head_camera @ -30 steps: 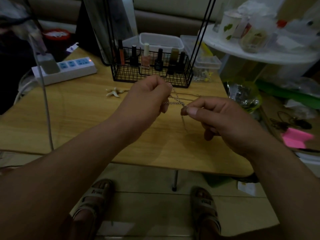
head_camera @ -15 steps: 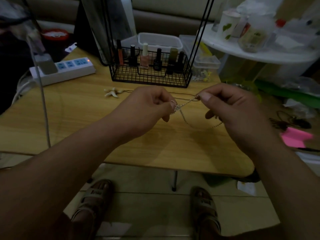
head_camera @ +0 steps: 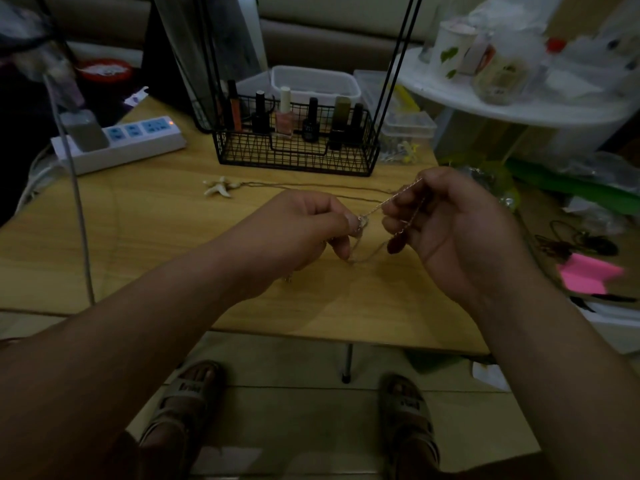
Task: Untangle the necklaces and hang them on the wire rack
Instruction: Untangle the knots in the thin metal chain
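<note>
A thin silver chain necklace point(head_camera: 380, 204) stretches between my two hands above the wooden table point(head_camera: 145, 237). My left hand point(head_camera: 304, 233) pinches its knotted end between thumb and fingertips. My right hand point(head_camera: 450, 223) has turned palm up, fingers curled around the chain, which drapes over them and loops down to the table. A second necklace with a thin dark cord and a white starfish pendant point(head_camera: 217, 187) lies flat on the table behind my hands. The black wire rack point(head_camera: 298, 150) stands at the back, its two uprights rising out of view.
Nail polish bottles point(head_camera: 284, 114) fill the rack's basket. A white power strip point(head_camera: 121, 143) with a plugged adapter and cable lies at left. Clear plastic boxes point(head_camera: 315, 81) sit behind the rack. A cluttered white shelf point(head_camera: 502, 98) and pink paper point(head_camera: 585, 273) are on the right.
My hands moved apart and lower, drawing the chain taut. My right hand rotated palm up, with the chain now draped over its fingers.
</note>
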Demonstrator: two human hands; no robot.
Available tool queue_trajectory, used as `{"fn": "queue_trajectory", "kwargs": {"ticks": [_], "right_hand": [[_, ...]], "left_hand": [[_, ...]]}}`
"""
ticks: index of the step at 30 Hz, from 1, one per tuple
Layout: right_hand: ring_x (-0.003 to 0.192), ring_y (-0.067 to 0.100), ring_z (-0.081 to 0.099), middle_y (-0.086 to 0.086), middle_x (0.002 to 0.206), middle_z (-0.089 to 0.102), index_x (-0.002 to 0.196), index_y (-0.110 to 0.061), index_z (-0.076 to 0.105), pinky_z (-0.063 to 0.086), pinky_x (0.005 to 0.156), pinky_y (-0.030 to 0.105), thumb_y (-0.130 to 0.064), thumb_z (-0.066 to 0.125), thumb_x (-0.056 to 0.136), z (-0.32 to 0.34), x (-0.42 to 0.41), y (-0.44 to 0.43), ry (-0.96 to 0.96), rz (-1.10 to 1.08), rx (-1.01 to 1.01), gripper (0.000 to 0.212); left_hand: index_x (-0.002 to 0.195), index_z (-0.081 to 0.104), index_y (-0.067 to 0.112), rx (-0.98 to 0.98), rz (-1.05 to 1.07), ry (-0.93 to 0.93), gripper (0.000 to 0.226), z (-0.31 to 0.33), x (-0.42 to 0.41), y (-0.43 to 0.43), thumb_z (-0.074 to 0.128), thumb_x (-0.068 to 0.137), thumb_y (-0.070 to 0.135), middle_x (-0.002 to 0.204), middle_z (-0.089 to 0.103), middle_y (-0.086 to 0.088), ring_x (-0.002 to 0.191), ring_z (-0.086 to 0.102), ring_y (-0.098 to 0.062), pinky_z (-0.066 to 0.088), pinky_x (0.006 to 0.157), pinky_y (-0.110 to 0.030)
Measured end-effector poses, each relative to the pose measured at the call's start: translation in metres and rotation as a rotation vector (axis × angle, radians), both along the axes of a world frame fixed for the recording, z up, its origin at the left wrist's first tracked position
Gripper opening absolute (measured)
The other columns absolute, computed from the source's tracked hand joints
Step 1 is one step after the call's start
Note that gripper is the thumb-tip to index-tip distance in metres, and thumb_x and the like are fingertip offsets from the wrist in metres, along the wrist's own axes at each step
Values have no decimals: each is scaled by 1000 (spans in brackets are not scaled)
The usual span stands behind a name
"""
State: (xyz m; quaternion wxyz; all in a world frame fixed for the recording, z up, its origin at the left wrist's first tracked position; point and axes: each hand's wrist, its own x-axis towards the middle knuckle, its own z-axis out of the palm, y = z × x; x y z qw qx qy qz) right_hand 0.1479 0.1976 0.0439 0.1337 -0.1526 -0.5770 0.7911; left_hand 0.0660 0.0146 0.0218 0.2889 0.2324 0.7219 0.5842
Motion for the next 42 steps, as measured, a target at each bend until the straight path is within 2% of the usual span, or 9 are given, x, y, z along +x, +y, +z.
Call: {"fn": "queue_trajectory", "kwargs": {"ticks": [4,9,12,17,22,30,33,37,42], "right_hand": [[58,12,56,-1,72,60,85,-17,53,39,47,22,-25,42,104,4,-1,3,-74,-57,-86,24],[51,7,37,-3,71,58,84,-17,48,23,42,18,-22,41,104,1,-4,7,-50,-79,-207,22],[51,7,36,0,73,59,85,-15,49,22,41,17,-19,43,104,-1,-6,7,-27,-111,-282,20],[49,7,36,0,75,61,85,-16,50,22,40,18,-20,45,103,-3,-8,8,-17,-137,-233,19],[51,8,37,-1,76,64,87,-14,51,21,43,19,-20,45,103,-3,-6,8,-11,-154,-175,18],[58,12,44,3,78,68,76,-15,49,24,49,25,-18,41,98,3,-1,1,36,-156,-49,24],[59,13,43,9,89,70,64,-19,65,22,52,30,-21,44,98,3,0,0,-27,-69,54,40],[50,10,41,-2,67,62,90,-17,60,24,48,28,-22,59,99,-2,1,-2,-150,91,342,10],[46,1,43,-6,61,54,100,-12,67,33,41,15,-11,60,98,-1,7,-6,-173,236,608,8]], "left_hand": [[93,75,19,10,-34,14,16,-2,-2,-3,62,102,25,66,58,3,53,33,-12,25,51,-30],[100,75,15,65,-74,-3,22,-2,-3,-5,58,105,27,60,41,3,54,27,-15,18,54,-37],[108,72,11,90,-101,-15,30,0,-2,-5,51,108,32,63,38,2,53,27,-13,21,50,-29],[116,69,25,51,-93,65,16,2,2,-4,62,103,30,60,41,6,54,30,-15,23,51,-33],[106,75,19,89,-52,116,23,1,3,-4,53,108,28,66,63,-3,46,38,-7,33,46,-16],[100,56,9,142,79,35,11,3,2,-2,53,106,18,86,78,-15,51,18,-22,12,52,-41],[100,60,5,145,77,73,17,3,3,-2,52,107,18,93,79,-12,50,26,-22,18,51,-38],[97,70,9,116,62,158,21,2,6,-3,56,106,22,95,76,-9,57,49,-17,36,49,-29],[97,71,8,94,35,199,18,2,6,-5,59,105,19,68,67,5,58,57,-11,45,52,-25]]}}
